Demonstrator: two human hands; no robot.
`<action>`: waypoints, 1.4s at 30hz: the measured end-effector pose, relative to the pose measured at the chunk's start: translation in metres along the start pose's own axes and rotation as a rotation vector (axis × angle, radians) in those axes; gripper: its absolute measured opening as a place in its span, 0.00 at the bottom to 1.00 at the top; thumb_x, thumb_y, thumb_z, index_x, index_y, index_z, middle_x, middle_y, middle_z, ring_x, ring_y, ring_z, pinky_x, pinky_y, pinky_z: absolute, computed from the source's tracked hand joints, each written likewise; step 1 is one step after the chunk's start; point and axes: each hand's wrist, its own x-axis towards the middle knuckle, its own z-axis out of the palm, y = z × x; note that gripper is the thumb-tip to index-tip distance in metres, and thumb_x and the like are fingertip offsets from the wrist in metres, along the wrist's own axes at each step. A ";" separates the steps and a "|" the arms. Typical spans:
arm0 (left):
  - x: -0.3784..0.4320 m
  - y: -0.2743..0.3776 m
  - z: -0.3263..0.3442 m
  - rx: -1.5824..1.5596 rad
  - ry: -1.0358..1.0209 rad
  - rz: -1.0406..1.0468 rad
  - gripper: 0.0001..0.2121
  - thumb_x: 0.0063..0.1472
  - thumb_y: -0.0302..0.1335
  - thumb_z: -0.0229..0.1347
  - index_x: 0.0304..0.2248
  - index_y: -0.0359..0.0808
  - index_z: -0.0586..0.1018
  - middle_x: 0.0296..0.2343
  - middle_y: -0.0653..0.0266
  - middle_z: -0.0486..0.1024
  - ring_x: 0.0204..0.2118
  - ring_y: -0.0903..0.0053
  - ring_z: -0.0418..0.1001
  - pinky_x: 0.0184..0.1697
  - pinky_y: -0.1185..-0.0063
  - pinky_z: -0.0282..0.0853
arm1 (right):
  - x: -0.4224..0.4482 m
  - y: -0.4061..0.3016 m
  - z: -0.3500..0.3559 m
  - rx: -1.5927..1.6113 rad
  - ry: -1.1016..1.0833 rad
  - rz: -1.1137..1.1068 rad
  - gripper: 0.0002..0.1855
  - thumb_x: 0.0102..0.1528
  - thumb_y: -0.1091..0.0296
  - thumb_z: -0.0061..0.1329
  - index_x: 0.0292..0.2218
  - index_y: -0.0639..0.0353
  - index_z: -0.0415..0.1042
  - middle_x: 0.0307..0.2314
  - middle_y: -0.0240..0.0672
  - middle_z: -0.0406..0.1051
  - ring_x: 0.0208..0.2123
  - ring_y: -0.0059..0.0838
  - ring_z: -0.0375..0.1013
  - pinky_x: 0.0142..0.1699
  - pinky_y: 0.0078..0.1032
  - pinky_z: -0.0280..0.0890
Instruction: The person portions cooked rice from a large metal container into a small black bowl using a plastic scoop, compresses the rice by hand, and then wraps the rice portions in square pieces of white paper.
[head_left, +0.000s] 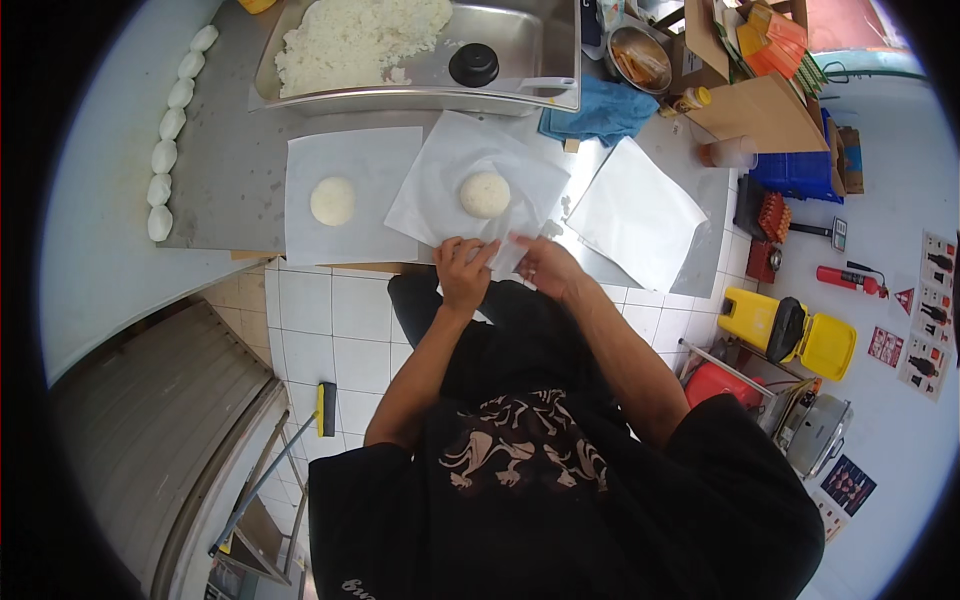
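A round, flattened rice ball (484, 195) lies on a translucent white paper sheet (427, 180) in front of me. The near corner of this sheet is raised and creased between my hands. At its left side my left hand (463, 274) grips the near edge with fingers and thumb. My right hand (553, 268), blurred at the fingers, holds the corner from the right. To the left, a second rice ball (332, 201) sits on another flat paper sheet (360, 244), which the first sheet partly overlaps. A stack of white paper (637, 214) lies to the right.
A steel tray (517, 37) at the back holds cooked rice (352, 45), a black round knob-like object (474, 64) and a white-handled utensil (546, 84). Wrapped white parcels (164, 157) line the left wall. A blue cloth (600, 109) and metal bowl (639, 60) are back right.
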 end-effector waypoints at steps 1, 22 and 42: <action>0.001 -0.004 -0.007 -0.019 0.002 0.020 0.20 0.43 0.22 0.59 0.38 0.50 0.86 0.36 0.72 0.74 0.43 0.68 0.68 0.47 0.67 0.61 | 0.006 -0.013 -0.012 0.054 -0.014 -0.002 0.14 0.56 0.60 0.61 0.36 0.56 0.70 0.26 0.30 0.68 0.22 0.22 0.61 0.27 0.19 0.54; 0.016 -0.038 -0.077 -0.254 -0.075 -0.280 0.08 0.50 0.23 0.67 0.33 0.40 0.87 0.35 0.66 0.79 0.41 0.68 0.70 0.43 0.75 0.69 | 0.030 -0.062 -0.065 -1.071 -0.201 -1.041 0.10 0.47 0.73 0.65 0.34 0.49 0.85 0.44 0.33 0.76 0.49 0.39 0.68 0.56 0.38 0.63; 0.082 0.020 -0.023 0.098 0.091 -0.631 0.38 0.48 0.48 0.69 0.57 0.44 0.70 0.53 0.54 0.59 0.56 0.55 0.53 0.57 0.56 0.48 | 0.095 -0.085 -0.027 -1.020 0.183 -0.734 0.20 0.48 0.61 0.68 0.37 0.62 0.74 0.20 0.34 0.74 0.20 0.25 0.73 0.27 0.23 0.67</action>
